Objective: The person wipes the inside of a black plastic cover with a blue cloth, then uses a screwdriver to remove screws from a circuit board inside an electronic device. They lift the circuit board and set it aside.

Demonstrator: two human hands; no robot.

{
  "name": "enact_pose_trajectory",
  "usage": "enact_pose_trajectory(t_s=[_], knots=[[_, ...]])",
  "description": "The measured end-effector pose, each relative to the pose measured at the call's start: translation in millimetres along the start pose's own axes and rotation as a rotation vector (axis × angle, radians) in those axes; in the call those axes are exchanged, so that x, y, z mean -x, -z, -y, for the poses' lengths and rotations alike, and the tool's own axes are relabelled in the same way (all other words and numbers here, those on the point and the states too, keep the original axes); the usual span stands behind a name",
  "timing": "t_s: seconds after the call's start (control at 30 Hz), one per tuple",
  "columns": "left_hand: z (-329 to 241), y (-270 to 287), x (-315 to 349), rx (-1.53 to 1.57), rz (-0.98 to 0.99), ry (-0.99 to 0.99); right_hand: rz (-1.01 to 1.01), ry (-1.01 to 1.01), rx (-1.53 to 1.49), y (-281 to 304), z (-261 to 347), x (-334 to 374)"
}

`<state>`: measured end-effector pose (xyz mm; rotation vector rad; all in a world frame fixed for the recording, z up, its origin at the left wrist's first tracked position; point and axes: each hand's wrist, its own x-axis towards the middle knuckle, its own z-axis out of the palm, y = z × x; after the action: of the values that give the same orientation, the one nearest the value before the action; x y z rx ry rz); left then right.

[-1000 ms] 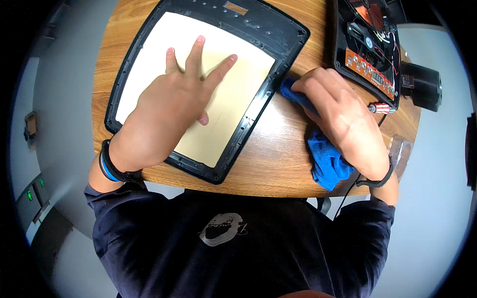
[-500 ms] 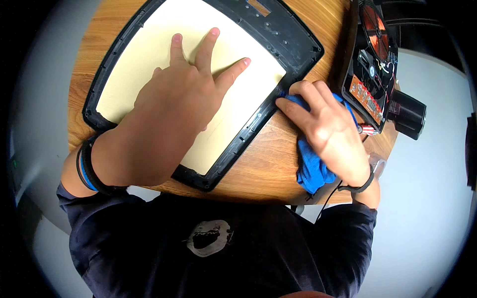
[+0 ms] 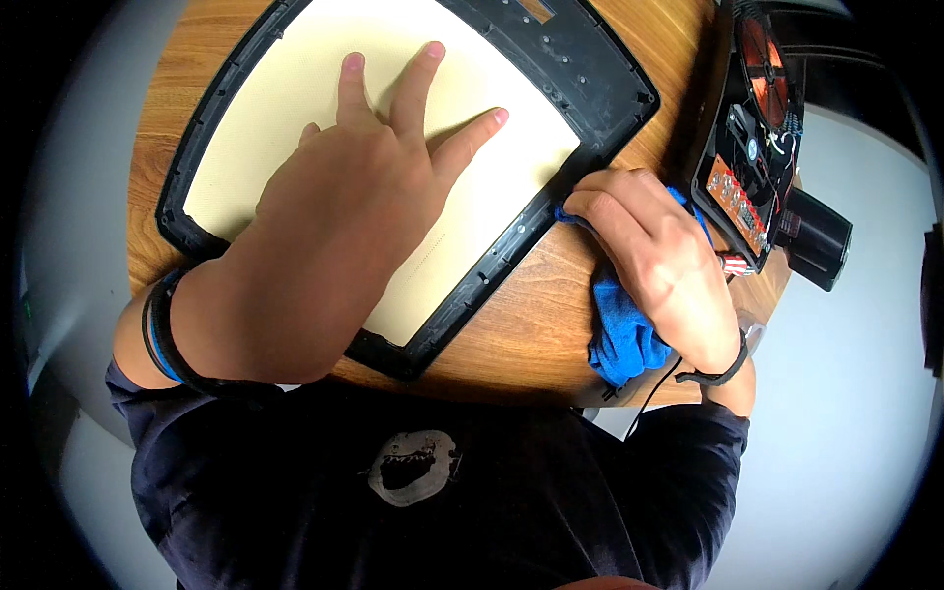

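A black plastic frame (image 3: 472, 291) with a pale cream panel (image 3: 511, 167) set in it lies tilted on the table. My left hand (image 3: 354, 197) rests on that panel with its fingers spread, holding nothing. A blue cloth (image 3: 624, 329) is bunched in my right hand (image 3: 654, 236), whose fingers are closed round it. That hand is at the right outer edge of the frame, where a bit of cloth pokes out by the fingertips. Some of the cloth hangs below my palm onto the wood; the part inside my grip is hidden.
At the right stands an opened black appliance housing (image 3: 713, 138) with a copper coil (image 3: 762, 74), an orange circuit board (image 3: 736, 205) and loose wires. A black box-shaped part (image 3: 818, 236) juts out past the table's right edge. A thin black cable (image 3: 649, 393) trails over the wooden table's (image 3: 531, 324) near edge.
The frame shows slightly shifted and turned, with my left hand still spread on it. My right hand has moved slightly down and right with the cloth, staying by the frame's edge.
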<state>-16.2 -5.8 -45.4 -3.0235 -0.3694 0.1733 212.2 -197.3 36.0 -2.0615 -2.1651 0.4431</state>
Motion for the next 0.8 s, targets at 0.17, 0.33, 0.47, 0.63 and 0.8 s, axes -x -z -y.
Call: enact_pose_trajectory(t_s=[0.17,0.33,0.47,0.63,0.8], knots=[[0.1,-1.0,-1.7,-0.017,0.001,-0.007,-0.089,-0.094,0.099,3.9,-13.4,-2.6],[0.0,1.1,-2.6,-0.026,0.022,-0.008,-0.034,-0.045,0.055,4.0,-0.1,1.7],[0.4,4.7,-1.0,-0.010,0.039,-0.005,-0.034,-0.024,0.056,4.5,4.5,0.2],[1.2,3.5,-2.2,0.057,0.036,0.007,-0.061,-0.042,0.125,2.5,3.9,-2.9],[1.0,2.3,-3.0,0.109,0.056,0.013,-0.010,-0.073,0.133,1.9,6.7,-1.7]])
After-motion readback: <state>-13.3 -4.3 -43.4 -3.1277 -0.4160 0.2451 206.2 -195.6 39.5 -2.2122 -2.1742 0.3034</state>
